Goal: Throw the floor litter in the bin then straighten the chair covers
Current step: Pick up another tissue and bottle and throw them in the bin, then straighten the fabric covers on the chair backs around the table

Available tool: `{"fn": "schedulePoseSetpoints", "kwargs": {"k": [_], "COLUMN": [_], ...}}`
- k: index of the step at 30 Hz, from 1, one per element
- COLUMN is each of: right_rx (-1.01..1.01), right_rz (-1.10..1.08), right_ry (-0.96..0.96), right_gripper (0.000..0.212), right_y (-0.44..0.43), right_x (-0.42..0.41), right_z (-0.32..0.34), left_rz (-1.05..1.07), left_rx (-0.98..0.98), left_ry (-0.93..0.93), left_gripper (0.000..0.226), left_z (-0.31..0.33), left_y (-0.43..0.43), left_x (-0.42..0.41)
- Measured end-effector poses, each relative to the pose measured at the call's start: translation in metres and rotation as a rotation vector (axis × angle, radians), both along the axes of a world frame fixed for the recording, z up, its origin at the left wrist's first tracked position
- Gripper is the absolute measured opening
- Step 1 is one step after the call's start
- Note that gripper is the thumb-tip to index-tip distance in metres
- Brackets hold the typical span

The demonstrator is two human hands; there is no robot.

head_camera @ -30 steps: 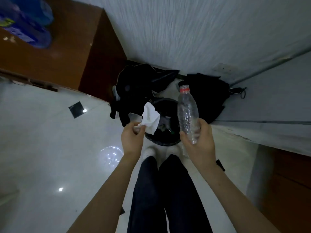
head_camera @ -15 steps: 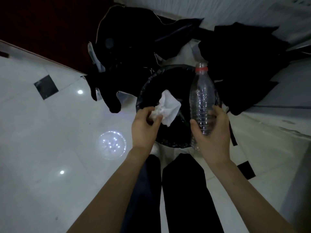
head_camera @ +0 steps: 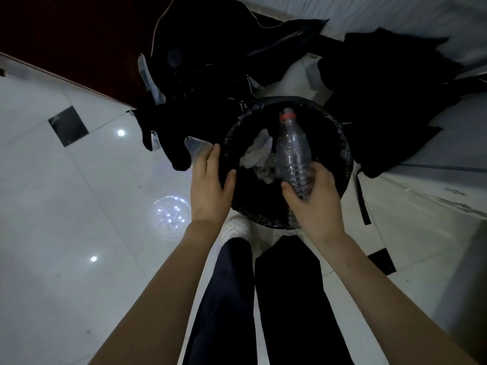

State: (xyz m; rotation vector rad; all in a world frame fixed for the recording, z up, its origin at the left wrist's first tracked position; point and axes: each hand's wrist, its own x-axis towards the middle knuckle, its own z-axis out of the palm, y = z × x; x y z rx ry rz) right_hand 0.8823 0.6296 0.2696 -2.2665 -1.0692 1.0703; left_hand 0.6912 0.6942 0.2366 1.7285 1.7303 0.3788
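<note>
My right hand grips a clear plastic bottle low on its body. The thumb curls round the left side and my fingers wrap the right. The bottle is empty and ribbed, with a red ring at its neck. It tilts so the neck points toward the top of the frame, and it hangs over the mouth of the bin, right of centre.

My left hand holds nothing. Its fingers are straight and close together, the thumb set apart, over the bin's left rim. Whether they touch the liner I cannot tell.

The bin is round, lined with a black bag, and sits at the centre of the frame. Inside it lies a crumpled white tissue, left of the bottle, on other pale scraps too dim to name.

One heap of dark cloth sprawls above and left of the bin, and another lies at the upper right. Both are on the glossy white floor, which has small black square inlays. My dark trousers fill the lower centre, and a white shoe shows just below the bin. Dark red-brown wood panelling fills the upper left corner.
</note>
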Motion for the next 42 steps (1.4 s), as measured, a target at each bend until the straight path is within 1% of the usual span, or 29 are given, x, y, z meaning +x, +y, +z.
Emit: {"fn": "schedulePoseSetpoints", "kwargs": {"k": [5, 10, 13, 15, 17, 20, 23, 25, 28, 32, 35, 37, 39, 42], "right_rx": [-0.058, -0.082, 0.009, 0.07, 0.123, 0.234, 0.348, 0.376, 0.485, 0.55, 0.613, 0.63, 0.643, 0.649], "right_rz": [0.03, 0.047, 0.096, 0.138, 0.182, 0.246, 0.297, 0.338, 0.363, 0.405, 0.44, 0.482, 0.536, 0.652], "right_ry": [-0.043, -0.086, -0.145, -0.189, -0.228, -0.272, -0.31, -0.327, -0.347, -0.333, -0.339, -0.339, -0.344, -0.314], "right_gripper": [0.065, 0.082, 0.076, 0.068, 0.062, 0.054, 0.048, 0.048, 0.047, 0.047, 0.049, 0.049, 0.05, 0.052], "right_y": [0.009, 0.011, 0.011, 0.014, 0.021, 0.041, 0.061, 0.074, 0.084, 0.08, 0.066, 0.054, 0.04, 0.021], "right_x": [-0.007, -0.008, -0.007, -0.005, -0.001, 0.006, 0.013, 0.017, 0.019, 0.016, 0.013, 0.009, 0.004, -0.006], "right_z": [-0.026, -0.033, -0.018, 0.006, 0.043, 0.126, 0.236, 0.313, 0.424, 0.547, 0.603, 0.625, 0.633, 0.627], "left_rz": [0.002, 0.009, -0.027, -0.055, -0.077, -0.146, -0.187, -0.203, -0.236, -0.225, -0.173, -0.153, -0.139, -0.081], "left_rx": [-0.027, -0.031, -0.014, 0.03, 0.054, 0.1, 0.136, 0.186, 0.268, 0.4, 0.487, 0.515, 0.529, 0.51], "left_ry": [-0.055, -0.062, -0.022, 0.027, 0.041, 0.029, 0.01, 0.004, -0.01, 0.004, -0.002, 0.003, 0.043, 0.1], "left_gripper": [0.052, 0.052, 0.053, 0.052, 0.05, 0.041, 0.038, 0.039, 0.041, 0.042, 0.044, 0.045, 0.046, 0.048], "left_z": [-0.008, -0.009, 0.003, 0.028, 0.07, 0.158, 0.271, 0.35, 0.463, 0.578, 0.636, 0.66, 0.67, 0.671], "left_y": [-0.005, -0.005, -0.004, 0.0, 0.007, 0.019, 0.036, 0.045, 0.05, 0.038, 0.014, -0.008, -0.031, -0.064], "left_x": [-0.001, -0.003, -0.006, -0.007, -0.006, -0.005, -0.001, 0.003, 0.005, 0.002, -0.005, -0.011, -0.019, -0.035]}}
